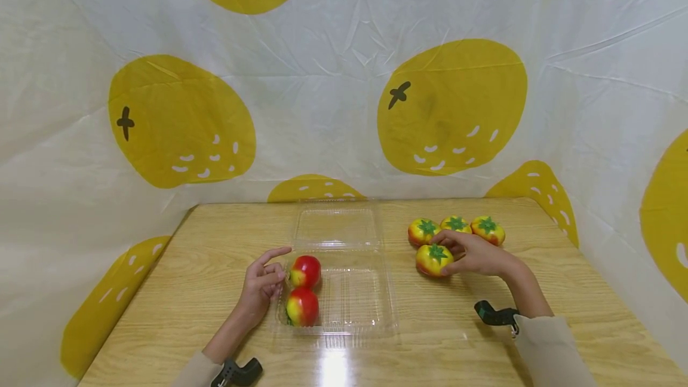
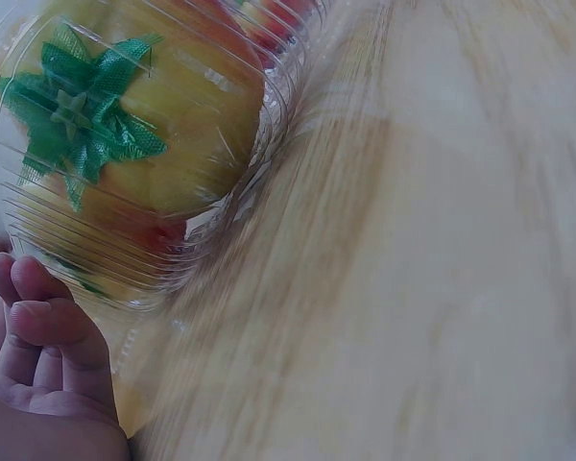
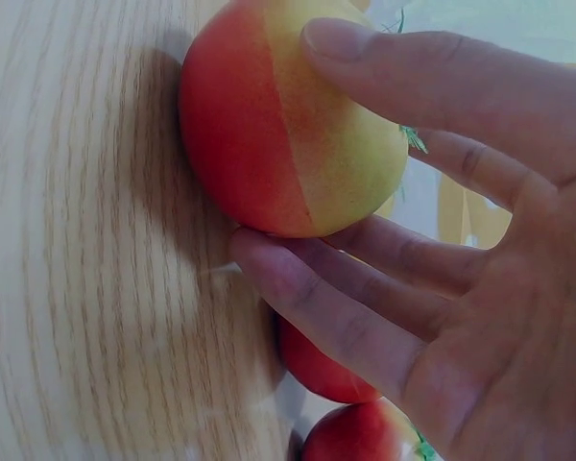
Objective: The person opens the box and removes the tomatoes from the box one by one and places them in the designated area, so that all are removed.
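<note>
A clear plastic clamshell container (image 1: pixel 357 300) lies unfolded on the table, its lid (image 1: pixel 337 226) flat toward the back. Two red-and-yellow toy fruits, one (image 1: pixel 306 272) behind the other (image 1: pixel 303 307), fill its left side. My left hand (image 1: pixel 260 284) pinches the container's left rim, index finger extended; in the left wrist view a green leafy top (image 2: pixel 77 110) shows through the plastic. To the right, my right hand (image 1: pixel 475 254) grips another yellow-and-red toy fruit (image 1: pixel 434 260) with a green leaf star, thumb (image 3: pixel 341 43) on one side and fingers on the other.
Behind the right hand, three more such fruits, at left (image 1: pixel 423 230), middle (image 1: pixel 455 224) and right (image 1: pixel 488 230), sit in a row. A pale curtain (image 1: pixel 322 106) with big yellow fruit prints surrounds the wooden table (image 1: pixel 215 255). Each wrist wears a black camera mount.
</note>
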Motion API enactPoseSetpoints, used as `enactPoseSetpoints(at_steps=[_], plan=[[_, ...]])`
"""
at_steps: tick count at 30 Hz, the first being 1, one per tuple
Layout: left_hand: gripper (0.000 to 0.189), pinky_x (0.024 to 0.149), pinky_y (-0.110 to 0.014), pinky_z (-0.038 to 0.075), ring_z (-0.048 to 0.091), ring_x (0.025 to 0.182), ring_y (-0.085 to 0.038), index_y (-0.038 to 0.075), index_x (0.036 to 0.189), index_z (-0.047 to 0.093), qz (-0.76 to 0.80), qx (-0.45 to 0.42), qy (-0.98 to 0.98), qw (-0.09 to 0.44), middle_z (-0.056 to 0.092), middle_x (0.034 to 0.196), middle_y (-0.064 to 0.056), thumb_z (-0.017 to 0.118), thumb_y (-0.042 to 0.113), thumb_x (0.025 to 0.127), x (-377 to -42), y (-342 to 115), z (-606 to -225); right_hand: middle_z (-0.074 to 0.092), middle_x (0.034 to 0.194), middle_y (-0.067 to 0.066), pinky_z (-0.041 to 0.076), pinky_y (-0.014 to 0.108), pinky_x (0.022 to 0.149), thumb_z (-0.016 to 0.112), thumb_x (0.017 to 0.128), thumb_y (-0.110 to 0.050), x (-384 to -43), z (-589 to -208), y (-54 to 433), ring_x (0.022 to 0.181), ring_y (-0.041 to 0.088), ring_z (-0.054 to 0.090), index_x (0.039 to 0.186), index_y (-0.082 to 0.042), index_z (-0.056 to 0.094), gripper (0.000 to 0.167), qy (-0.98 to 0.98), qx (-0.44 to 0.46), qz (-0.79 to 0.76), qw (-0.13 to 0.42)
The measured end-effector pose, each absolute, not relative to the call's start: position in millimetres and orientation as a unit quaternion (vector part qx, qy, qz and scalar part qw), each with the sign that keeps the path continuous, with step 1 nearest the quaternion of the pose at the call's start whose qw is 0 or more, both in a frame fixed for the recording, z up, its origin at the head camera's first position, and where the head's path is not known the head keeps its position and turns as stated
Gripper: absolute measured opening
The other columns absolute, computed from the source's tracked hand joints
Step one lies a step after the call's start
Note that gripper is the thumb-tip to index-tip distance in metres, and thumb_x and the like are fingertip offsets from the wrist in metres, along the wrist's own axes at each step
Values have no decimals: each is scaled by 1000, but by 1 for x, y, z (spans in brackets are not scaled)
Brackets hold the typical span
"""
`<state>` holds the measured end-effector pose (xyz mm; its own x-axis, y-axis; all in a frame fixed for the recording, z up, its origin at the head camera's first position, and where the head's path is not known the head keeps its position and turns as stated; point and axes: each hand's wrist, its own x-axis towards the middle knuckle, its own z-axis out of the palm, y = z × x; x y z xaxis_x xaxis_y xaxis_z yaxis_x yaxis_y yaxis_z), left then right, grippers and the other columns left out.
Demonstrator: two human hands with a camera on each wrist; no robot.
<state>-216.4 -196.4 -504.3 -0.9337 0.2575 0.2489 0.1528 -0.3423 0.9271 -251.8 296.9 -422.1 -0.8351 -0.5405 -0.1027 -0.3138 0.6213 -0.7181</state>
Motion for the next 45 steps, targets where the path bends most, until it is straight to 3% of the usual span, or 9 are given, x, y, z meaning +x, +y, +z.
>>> enactPoseSetpoints(at_steps=[8,14,27,45], plan=[[49,40,-35,18,35,49,-18,-13,142,45,800,181,571,26,58,68,7,46,-10,93,-216,-197,-506,63,131,20,49,63,105,82,88,-24,-253,-424,299,124,44,61,134,-10,57,54,887,-234,-363,163],[48,40,-34,18,39,49,-14,-12,141,45,803,182,567,29,59,70,7,45,-11,93,-216,-196,-505,62,132,22,50,63,104,81,88,-21,-253,-423,301,124,45,61,135,-8,57,55,883,-242,-367,166],[48,41,-17,35,48,50,-5,-8,142,48,802,178,569,40,60,70,7,47,-9,94,-216,-198,-505,63,128,20,51,63,103,80,90,-19,-252,-420,296,120,41,63,136,-5,55,54,874,-247,-382,168],[47,40,-18,35,47,49,-8,-9,141,48,800,185,569,39,61,71,7,47,-8,95,-216,-198,-504,63,131,22,53,60,101,79,91,-20,-253,-421,297,120,41,64,136,-5,55,53,875,-252,-380,167]])
